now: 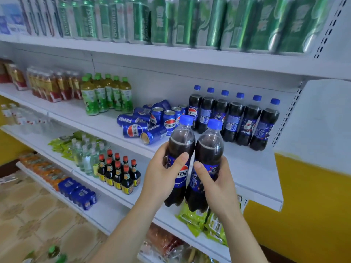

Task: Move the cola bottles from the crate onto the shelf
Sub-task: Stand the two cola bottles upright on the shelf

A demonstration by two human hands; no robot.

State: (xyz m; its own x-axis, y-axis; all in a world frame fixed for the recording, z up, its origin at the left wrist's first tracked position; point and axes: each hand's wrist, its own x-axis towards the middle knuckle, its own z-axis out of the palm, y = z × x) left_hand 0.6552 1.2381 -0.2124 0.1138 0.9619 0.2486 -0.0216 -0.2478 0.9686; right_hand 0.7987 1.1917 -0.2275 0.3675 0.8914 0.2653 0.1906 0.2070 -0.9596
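Left hand [161,175]: wrapping around left cola bottle [179,149], thumb across label.
Right hand [218,184]: clamping right cola bottle [208,154].
Bottles: touching side by side, upright, hovering at shelf [252,168] front edge.
Shelf: carrying row of six cola bottles [233,118] at back, blue cans [150,124] just left, some lying down.

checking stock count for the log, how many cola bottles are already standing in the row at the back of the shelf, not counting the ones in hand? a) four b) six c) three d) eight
b: six blue-capped cola bottles stand upright in a row on the shelf, while the left hand and right hand each hold one more in front of it.
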